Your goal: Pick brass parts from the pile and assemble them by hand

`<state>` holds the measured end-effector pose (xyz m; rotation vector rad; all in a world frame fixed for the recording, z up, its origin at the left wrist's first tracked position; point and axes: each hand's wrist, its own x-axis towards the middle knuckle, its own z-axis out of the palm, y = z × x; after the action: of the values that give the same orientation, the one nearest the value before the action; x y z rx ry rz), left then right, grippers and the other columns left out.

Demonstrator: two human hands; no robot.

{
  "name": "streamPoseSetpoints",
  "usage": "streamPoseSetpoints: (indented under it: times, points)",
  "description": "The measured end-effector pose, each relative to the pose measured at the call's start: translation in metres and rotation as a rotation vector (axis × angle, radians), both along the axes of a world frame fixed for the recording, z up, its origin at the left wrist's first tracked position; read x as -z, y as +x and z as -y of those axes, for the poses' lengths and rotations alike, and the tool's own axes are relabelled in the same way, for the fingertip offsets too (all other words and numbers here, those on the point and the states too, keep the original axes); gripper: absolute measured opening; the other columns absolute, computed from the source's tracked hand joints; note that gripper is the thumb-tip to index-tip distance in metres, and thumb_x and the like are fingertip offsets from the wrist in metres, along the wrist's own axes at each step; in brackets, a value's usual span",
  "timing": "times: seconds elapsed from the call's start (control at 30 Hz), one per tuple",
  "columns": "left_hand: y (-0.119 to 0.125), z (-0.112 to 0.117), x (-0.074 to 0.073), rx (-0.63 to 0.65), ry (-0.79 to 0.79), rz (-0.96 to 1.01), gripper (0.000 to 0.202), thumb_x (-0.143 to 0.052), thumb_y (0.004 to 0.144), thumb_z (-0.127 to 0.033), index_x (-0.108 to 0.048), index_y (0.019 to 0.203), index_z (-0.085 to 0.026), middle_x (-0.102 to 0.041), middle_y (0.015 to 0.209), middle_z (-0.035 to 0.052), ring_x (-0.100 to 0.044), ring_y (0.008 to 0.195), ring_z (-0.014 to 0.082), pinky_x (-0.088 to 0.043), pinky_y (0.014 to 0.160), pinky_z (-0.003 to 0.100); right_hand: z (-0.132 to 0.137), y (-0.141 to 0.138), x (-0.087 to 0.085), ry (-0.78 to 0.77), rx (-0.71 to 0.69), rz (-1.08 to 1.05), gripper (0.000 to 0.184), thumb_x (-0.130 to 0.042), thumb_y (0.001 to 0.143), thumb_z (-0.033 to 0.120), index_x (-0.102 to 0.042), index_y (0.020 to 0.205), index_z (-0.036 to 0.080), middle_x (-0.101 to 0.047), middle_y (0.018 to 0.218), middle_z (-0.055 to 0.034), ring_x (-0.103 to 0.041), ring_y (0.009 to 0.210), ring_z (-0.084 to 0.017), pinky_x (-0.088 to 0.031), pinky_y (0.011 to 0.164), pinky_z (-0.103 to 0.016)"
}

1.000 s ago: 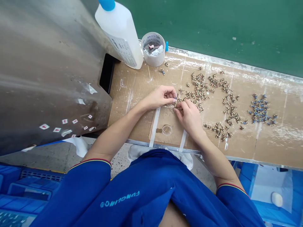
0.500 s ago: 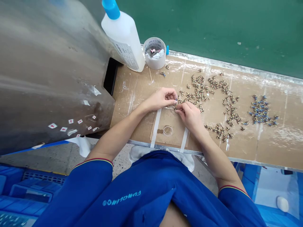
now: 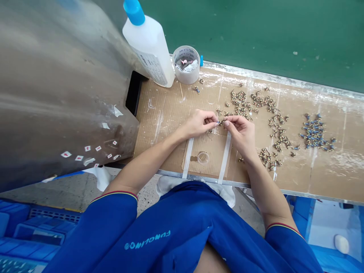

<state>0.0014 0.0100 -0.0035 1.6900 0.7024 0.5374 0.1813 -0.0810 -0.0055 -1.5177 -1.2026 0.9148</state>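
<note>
The left grip (image 3: 199, 123) is pinched on a small blue piece (image 3: 218, 122), and the right grip (image 3: 243, 134) is pinched on a small brass-coloured piece (image 3: 223, 122); the two pieces sit fingertip to fingertip between the grips, too small to tell whether they are joined. Both grips are over the cardboard-covered bench (image 3: 159, 151). Just nearer the person from the left fingertips lie a few fine metal parts (image 3: 209, 132), and below those a round clear dish (image 3: 203, 162). Loose brass-coloured parts (image 3: 239, 101) are strewn just beyond the right grip, and more of them to its right; farther right, well apart, is a pile of blue-and-brass parts (image 3: 314, 132). Beyond the left grip, at the bench's far edge, stand a white bottle (image 3: 152, 45) and a round tub (image 3: 189, 77) holding scraps, with a thin stick (image 3: 181, 91) lying between the tub and that grip.
</note>
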Motion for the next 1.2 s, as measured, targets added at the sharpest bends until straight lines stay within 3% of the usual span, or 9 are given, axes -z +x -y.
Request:
streamPoseSetpoints:
  times: [0.17, 0.57, 0.83, 1.2]
  points:
    - [0.002, 0.002, 0.009, -0.033, 0.17, -0.027, 0.009, -0.067, 0.087, -0.017, -0.07, 0.079, -0.013, -0.067, 0.069, 0.0001, -0.057, 0.063, 0.0087, -0.043, 0.065, 0.021, 0.0, -0.005, 0.006, 0.005, -0.027, 0.007, 0.033, -0.073, 0.091, 0.055, -0.07, 0.097, 0.022, -0.076, 0.094, -0.0069, -0.074, 0.088, -0.021, -0.063, 0.08, -0.037]
    - [0.001, 0.0, 0.014, 0.005, 0.28, -0.013, 0.013, -0.065, 0.089, -0.02, -0.069, 0.079, -0.013, -0.066, 0.07, 0.0001, -0.057, 0.063, 0.0096, -0.045, 0.067, 0.022, 0.001, -0.007, 0.003, -0.054, 0.045, -0.024, 0.031, -0.079, 0.083, 0.052, -0.072, 0.088, 0.022, -0.077, 0.085, -0.0046, -0.069, 0.074, -0.017, -0.058, 0.066, -0.032]
    - [0.0, -0.005, 0.019, 0.087, 0.443, -0.01, 0.015, -0.067, 0.092, -0.023, -0.068, 0.08, -0.015, -0.063, 0.073, 0.0014, -0.057, 0.069, 0.0131, -0.044, 0.07, 0.025, 0.002, -0.004, -0.001, -0.121, -0.043, 0.006, 0.024, -0.077, 0.085, 0.044, -0.072, 0.089, 0.021, -0.077, 0.085, -0.0048, -0.069, 0.071, -0.017, -0.056, 0.068, -0.032]
    - [-0.002, 0.0, 0.023, 0.112, 0.64, -0.085, 0.022, -0.057, 0.1, -0.024, -0.063, 0.081, -0.016, -0.064, 0.079, 0.0041, -0.061, 0.077, 0.0175, -0.045, 0.073, 0.028, 0.004, -0.003, -0.002, -0.094, -0.102, 0.058, 0.018, -0.074, 0.088, 0.039, -0.069, 0.084, 0.022, -0.075, 0.084, -0.005, -0.068, 0.073, -0.019, -0.057, 0.07, -0.034]
